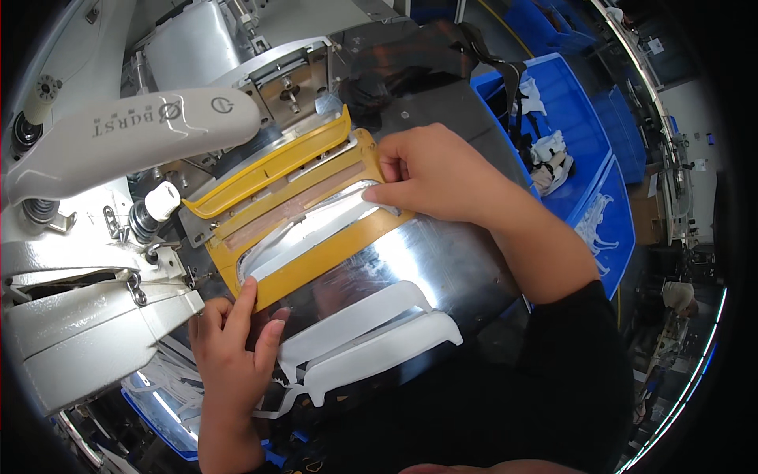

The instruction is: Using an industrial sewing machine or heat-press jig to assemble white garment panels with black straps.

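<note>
A yellow template frame (339, 259) lies on the shiny metal plate of a sewing machine, tilted up toward the right. A long white fabric strip (312, 237) rests in its slot. My right hand (442, 170) grips the frame's right end, thumb pressed down by the strip's end and the other fingers curled at the edge. At the near left corner, the index fingertip of my left hand (233, 340) touches the frame, with the thumb held apart and no object in that hand. Nearer me lie white padded fabric strips (383, 347), joined by thin straps.
The white machine arm (142, 134) reaches in from the left above the plate. A raised yellow clamp bar (272, 170) stands behind the frame. Blue bins (588, 142) with white and dark garments are at the right. Another blue bin (146, 415) sits below left, near white straps.
</note>
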The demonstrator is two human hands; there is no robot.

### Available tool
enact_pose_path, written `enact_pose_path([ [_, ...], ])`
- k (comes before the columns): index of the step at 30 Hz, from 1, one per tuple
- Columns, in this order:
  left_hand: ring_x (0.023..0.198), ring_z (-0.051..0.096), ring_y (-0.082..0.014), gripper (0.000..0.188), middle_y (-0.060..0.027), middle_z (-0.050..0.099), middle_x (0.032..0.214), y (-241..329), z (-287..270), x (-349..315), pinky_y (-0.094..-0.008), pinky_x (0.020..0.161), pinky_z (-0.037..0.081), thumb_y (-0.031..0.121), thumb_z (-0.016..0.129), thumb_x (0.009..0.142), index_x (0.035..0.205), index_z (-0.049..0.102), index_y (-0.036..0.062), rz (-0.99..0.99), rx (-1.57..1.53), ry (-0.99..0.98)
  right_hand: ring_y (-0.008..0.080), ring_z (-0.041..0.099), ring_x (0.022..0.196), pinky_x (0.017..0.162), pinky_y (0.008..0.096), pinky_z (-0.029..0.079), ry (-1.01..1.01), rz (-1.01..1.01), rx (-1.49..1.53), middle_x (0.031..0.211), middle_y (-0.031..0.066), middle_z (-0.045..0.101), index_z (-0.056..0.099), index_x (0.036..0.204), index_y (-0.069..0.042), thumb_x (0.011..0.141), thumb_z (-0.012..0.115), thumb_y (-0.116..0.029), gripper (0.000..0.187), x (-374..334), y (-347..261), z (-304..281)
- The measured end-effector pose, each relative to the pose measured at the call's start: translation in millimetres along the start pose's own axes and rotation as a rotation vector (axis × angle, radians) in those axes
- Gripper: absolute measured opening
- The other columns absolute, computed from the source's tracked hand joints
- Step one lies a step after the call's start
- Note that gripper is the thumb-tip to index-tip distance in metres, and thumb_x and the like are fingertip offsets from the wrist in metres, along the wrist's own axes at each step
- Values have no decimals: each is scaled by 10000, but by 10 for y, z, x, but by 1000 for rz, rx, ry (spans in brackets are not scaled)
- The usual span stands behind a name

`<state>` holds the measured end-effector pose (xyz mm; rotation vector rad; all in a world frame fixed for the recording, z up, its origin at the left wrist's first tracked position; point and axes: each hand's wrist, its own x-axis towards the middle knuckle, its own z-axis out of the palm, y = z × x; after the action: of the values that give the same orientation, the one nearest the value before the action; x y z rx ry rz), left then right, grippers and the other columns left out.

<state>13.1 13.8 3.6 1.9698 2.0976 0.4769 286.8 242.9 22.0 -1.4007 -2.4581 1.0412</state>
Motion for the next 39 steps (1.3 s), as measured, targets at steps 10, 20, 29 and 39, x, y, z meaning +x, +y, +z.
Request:
enact_pose_path([
  [10,932,552,-290,511,-81,565,999,15,-14,-4,-437,880,471,317,853,887,1327,780,65,21,14,32,314,659,645,635,416,501,-64,86,-95,676,139,660,628,736,-33,834,906,-317,409,8,-27,-73],
  [20,916,557,-288,457,-72,575,979,53,-85,26,-433,876,470,258,859,881,1288,789,64,33,10,27,281,664,683,638,400,502,-69,9,-121,730,126,666,637,810,-29,806,919,-250,359,-23,0,-106],
  [29,934,590,-292,458,-89,598,1011,18,-116,2,-438,873,487,276,843,909,1303,777,52,42,-6,9,263,664,817,713,409,507,-135,-535,-23,904,79,681,710,950,-58,838,840,-150,195,-177,-132,-109],
  [39,974,587,-321,470,-115,589,1010,34,-131,14,-440,902,499,244,844,882,1291,765,24,46,-53,-12,388,556,1419,1213,536,401,-118,-826,-240,1165,97,738,648,1166,-84,890,811,-232,353,-88,-309,296],
])
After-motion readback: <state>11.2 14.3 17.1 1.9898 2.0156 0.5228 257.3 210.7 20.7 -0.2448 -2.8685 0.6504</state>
